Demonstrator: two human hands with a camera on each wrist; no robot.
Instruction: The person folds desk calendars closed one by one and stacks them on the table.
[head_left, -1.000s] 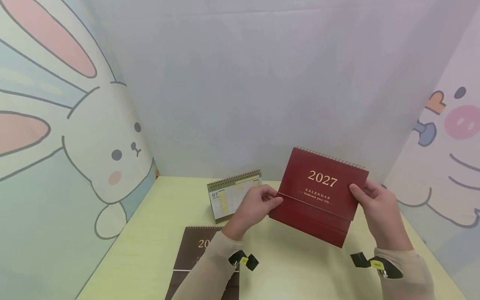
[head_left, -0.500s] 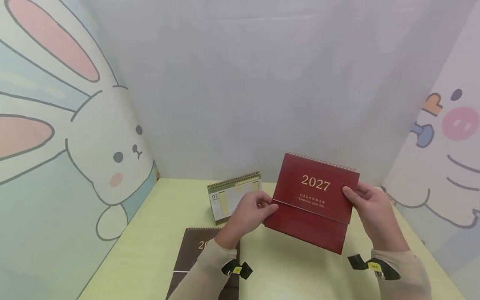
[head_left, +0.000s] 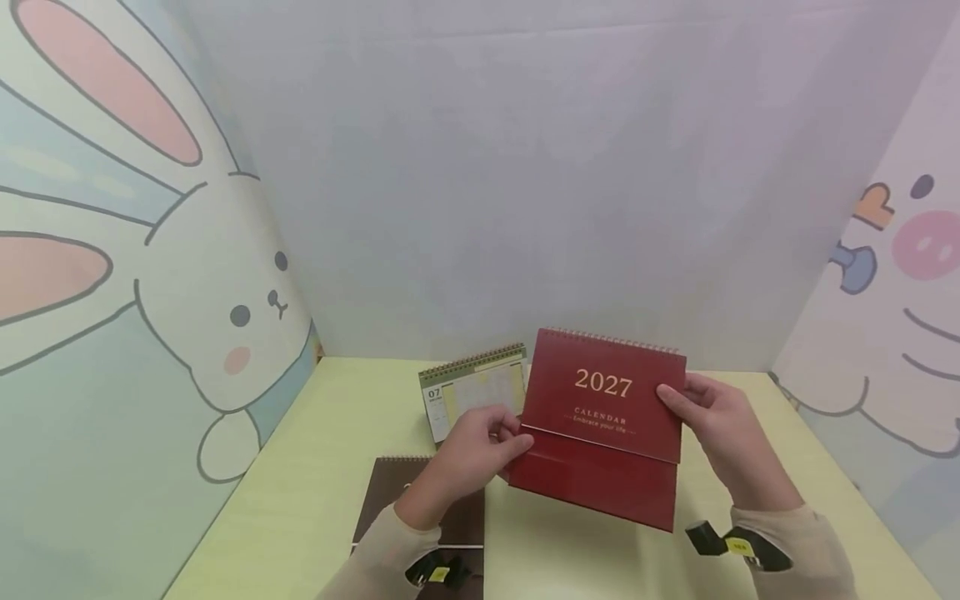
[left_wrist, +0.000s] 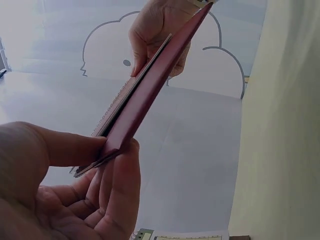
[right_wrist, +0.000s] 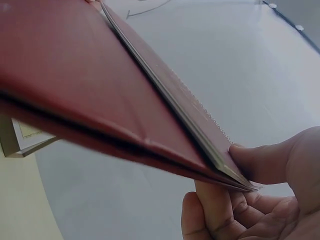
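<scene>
A red 2027 desk calendar [head_left: 600, 417] with a spiral binding along its top is held up above the table, tilted slightly down to the right. My left hand [head_left: 472, 454] pinches its left edge, thumb in front and fingers behind, as the left wrist view also shows. On the opposite edge my right hand [head_left: 723, 429] grips the calendar the same way, its thumb [right_wrist: 265, 162] on the cover side. The wrist views show the red base [left_wrist: 145, 95] and the page block lying close together. Behind my left hand stands a small green-and-white calendar [head_left: 480, 387], partly hidden.
A dark brown calendar [head_left: 375, 500] lies on the yellow-green table [head_left: 285, 475], partly covered by my left forearm. A pale curtain wall [head_left: 480, 183] closes off the back. Side panels with a cartoon rabbit [head_left: 217, 292] and another cartoon animal [head_left: 892, 333] flank the table.
Both hands have moved the red calendar left and down, and it now sits less tilted. It overlaps the right side of the small calendar's area more closely. The grip looks the same.
</scene>
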